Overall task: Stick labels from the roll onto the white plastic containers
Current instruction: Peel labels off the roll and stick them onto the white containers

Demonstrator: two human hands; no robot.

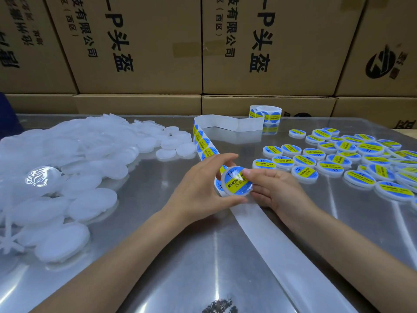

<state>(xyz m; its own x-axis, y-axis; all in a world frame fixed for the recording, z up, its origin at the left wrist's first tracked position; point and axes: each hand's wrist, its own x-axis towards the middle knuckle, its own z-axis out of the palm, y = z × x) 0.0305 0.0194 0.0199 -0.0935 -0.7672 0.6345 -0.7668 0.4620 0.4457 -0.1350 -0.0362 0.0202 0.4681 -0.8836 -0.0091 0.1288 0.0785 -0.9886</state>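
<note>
A round white container with a blue and yellow label on its top is held tilted above the table's middle. My left hand grips its left rim with fingers and thumb curled round it. My right hand holds the right side, its thumb pressing on the label. The label strip runs from the roll at the back, under my hands. Its bare backing trails toward the near right edge. A heap of unlabelled white containers lies to the left. Labelled containers spread out on the right.
Stacked cardboard boxes form a wall behind the shiny metal table. A dark blue object shows at the far left edge.
</note>
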